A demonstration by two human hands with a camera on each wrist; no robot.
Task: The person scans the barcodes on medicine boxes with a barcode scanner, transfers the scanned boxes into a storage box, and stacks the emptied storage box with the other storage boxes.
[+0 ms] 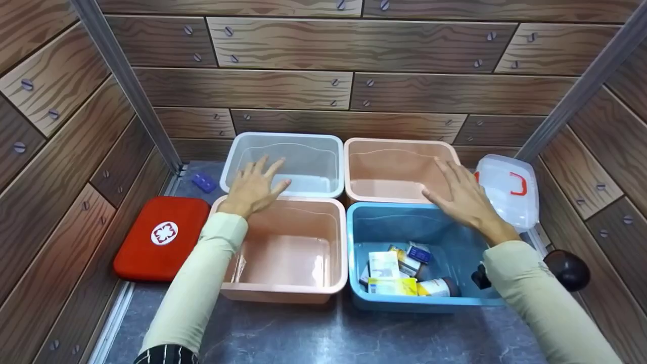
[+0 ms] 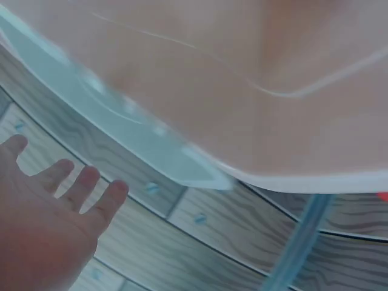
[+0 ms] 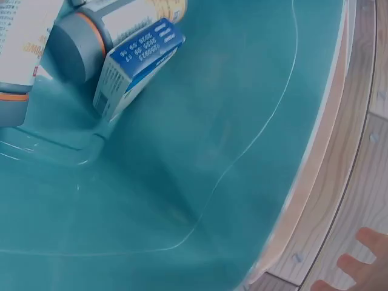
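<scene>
My left hand (image 1: 251, 189) hovers with spread fingers over the line between the white bin (image 1: 283, 194) and the near pink bin (image 1: 283, 289). Nothing is in it. My right hand (image 1: 465, 199), fingers extended and holding nothing, is above the right side of the far pink bin (image 1: 399, 142) and the back of the blue bin (image 1: 429, 302). Inside the blue bin lie several medicine packs: a white box (image 1: 383, 264), a yellow box (image 1: 392, 286), a dark blue box (image 1: 419, 252) and a bottle (image 1: 434, 287) on its side. The other three bins show bare floors.
A red first-aid case (image 1: 160, 240) lies at the left. Behind it sits a small purple plastic item (image 1: 204, 182). At the right is a clear box with red handles (image 1: 509, 189), with a dark round object (image 1: 567, 270) nearer me. Wood-patterned walls (image 1: 283, 91) enclose three sides.
</scene>
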